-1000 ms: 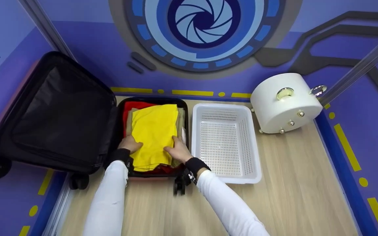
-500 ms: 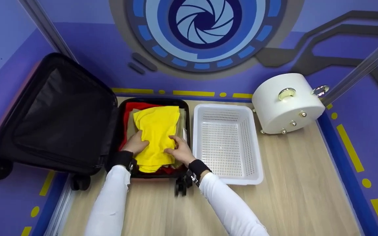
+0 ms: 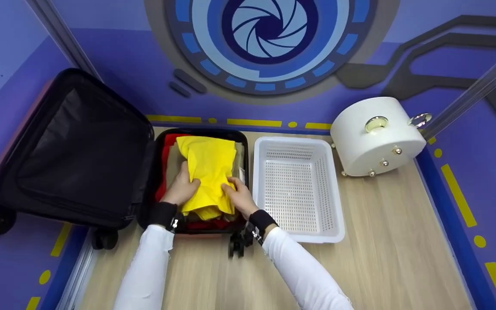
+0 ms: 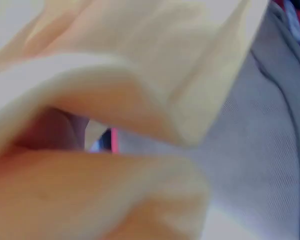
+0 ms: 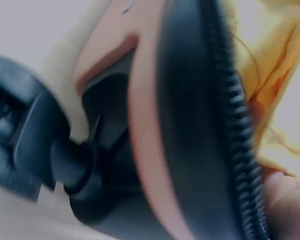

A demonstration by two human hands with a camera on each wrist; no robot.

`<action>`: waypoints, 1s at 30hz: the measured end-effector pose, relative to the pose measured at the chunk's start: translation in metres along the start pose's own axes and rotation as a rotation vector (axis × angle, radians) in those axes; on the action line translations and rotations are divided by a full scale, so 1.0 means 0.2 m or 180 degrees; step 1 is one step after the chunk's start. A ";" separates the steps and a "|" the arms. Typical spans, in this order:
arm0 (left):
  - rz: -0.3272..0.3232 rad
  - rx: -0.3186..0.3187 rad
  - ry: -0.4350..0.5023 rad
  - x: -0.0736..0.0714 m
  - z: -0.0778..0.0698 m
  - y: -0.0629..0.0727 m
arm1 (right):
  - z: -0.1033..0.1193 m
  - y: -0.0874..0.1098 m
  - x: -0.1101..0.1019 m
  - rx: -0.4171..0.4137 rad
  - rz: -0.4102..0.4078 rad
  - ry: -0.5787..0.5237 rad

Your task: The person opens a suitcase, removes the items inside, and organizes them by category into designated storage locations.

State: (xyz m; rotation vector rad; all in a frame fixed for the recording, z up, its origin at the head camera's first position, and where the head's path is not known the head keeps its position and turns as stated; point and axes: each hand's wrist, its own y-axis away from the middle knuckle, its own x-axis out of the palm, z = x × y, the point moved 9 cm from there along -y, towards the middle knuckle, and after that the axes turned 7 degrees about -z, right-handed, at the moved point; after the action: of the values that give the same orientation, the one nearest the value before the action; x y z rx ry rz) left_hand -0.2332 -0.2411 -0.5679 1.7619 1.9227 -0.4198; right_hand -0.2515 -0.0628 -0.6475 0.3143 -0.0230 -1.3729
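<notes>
The left hand (image 3: 182,186) grips the left edge of the yellow cloth (image 3: 211,159), its thumb on top and its other fingers along the side. The right hand (image 3: 240,197) pinches the opposite edge near the front, thumb over the fabric. The cloth lies directly between the two hands, touching both, most of it stretching beyond them toward the patterned wall (image 3: 239,101); its near end is creased and bunched. Underneath it is khaki cloth (image 3: 174,167), seen close up and blurred in the left wrist view, and around that shows red cloth (image 3: 170,140). All of this sits inside the open suitcase (image 3: 208,232), whose black zipper (image 5: 238,132) runs just beside the right hand in that wrist's view, with a wheel (image 3: 236,246) outside the near right corner. The lid (image 3: 80,159) leans open to the left, its dark lining facing the hands. Just right of the suitcase a white basket (image 3: 297,237) stands on the wooden surface (image 3: 390,241), and past it a white rounded case (image 3: 370,135) rests tilted near the wall.
</notes>
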 end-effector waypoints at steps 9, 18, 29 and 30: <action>-0.0223 0.0591 0.0252 0.03 -0.28 0.06 | -0.03 0.04 0.00 0.0865 0.0335 -0.1774; -0.0224 0.1008 0.0436 0.11 -0.49 0.14 | 0.11 0.08 -0.27 0.0649 0.0024 -0.2152; 0.0175 0.0957 0.0307 0.49 -0.57 0.16 | 0.17 0.18 -0.86 0.0050 -0.1143 -0.1214; 0.0233 0.0964 0.0279 0.54 -0.57 0.16 | 0.16 0.18 -0.90 0.0005 -0.1177 -0.1141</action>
State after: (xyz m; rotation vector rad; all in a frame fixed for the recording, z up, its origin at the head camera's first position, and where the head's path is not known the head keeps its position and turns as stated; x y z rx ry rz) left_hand -0.2240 -0.0863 -0.5281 2.0656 1.9267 -0.6454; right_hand -0.2593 0.1102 -0.5777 0.0697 -0.2745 -1.7829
